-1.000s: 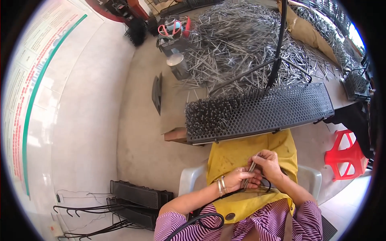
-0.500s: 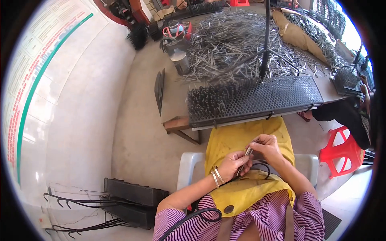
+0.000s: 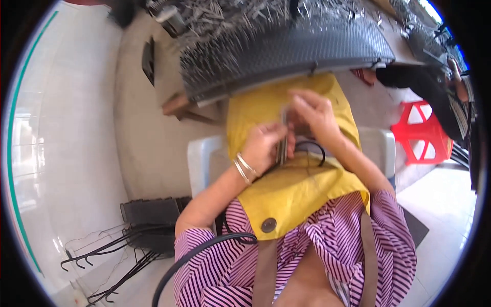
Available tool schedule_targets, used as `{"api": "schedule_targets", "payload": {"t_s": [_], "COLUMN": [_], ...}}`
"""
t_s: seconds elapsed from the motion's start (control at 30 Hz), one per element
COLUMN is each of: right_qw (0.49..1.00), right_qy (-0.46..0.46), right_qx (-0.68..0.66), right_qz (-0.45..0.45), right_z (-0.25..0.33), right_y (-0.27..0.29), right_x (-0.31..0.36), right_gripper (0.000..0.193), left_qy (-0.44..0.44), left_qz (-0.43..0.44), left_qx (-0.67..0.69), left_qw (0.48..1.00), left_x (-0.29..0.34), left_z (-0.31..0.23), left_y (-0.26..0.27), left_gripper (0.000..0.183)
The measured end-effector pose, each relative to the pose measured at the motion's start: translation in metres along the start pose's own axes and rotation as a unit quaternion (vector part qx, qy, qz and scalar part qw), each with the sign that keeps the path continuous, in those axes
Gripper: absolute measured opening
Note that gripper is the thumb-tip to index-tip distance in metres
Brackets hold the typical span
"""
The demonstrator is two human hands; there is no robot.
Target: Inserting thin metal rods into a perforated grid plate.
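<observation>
Above my lap, my left hand (image 3: 263,146) is closed round a few slim metal pieces (image 3: 283,146) that stand roughly upright in its grip. Gold-coloured bangles circle that wrist. Close by on the right is my right hand (image 3: 318,116), raised near the top of the pieces. Its fingers are smeared by motion, so I cannot make out whether they grip anything. Beneath both hands lies a yellow apron (image 3: 302,184), with a black cable loop (image 3: 321,153) beside them. Beyond stands a black perforated tray (image 3: 327,46), its left part filled with upright dark pins (image 3: 209,64).
Loose metal pieces (image 3: 240,13) are heaped behind the tray, near a clear cup (image 3: 171,20). White chair arms (image 3: 200,158) flank me. A red stool (image 3: 424,133) and another person's dark-clothed leg (image 3: 424,82) are at right. Black racks with hooks (image 3: 148,217) are at lower left.
The view has tipped down, so tray and heap sit higher in the picture. My right hand has lifted away from the metal pieces; my left hand still holds them.
</observation>
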State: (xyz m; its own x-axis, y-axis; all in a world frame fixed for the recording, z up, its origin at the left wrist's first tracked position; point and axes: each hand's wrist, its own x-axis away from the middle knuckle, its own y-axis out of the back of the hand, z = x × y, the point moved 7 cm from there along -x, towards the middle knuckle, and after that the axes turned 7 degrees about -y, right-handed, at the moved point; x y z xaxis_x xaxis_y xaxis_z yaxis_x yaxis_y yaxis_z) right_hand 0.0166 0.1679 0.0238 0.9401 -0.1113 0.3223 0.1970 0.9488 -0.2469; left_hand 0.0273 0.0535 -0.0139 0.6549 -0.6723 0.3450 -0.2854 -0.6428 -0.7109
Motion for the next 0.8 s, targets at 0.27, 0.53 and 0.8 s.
{"api": "schedule_targets", "payload": {"t_s": [0.27,0.53,0.8], "right_qw": [0.981,0.982,0.991], "right_qy": [-0.112,-0.159,-0.132], "right_qx": [-0.063,-0.023,0.014], "right_qz": [0.145,0.101,0.012], "right_z": [-0.013,-0.024,-0.017], "right_y": [-0.016,-0.012,0.013], "right_x": [0.002,-0.005,-0.019], "right_gripper": [0.020,0.013,0.011], "left_qy": [-0.033,-0.010,-0.003], "left_qz": [-0.011,-0.031,-0.068], "left_qx": [0.006,-0.058,-0.112], "left_qw": [0.999,0.998,0.991], "left_x": [-0.005,0.004,0.007], "left_z": [-0.006,-0.006,-0.009], "left_y": [0.003,0.001,0.019], "left_gripper": [0.014,0.018,0.025]}}
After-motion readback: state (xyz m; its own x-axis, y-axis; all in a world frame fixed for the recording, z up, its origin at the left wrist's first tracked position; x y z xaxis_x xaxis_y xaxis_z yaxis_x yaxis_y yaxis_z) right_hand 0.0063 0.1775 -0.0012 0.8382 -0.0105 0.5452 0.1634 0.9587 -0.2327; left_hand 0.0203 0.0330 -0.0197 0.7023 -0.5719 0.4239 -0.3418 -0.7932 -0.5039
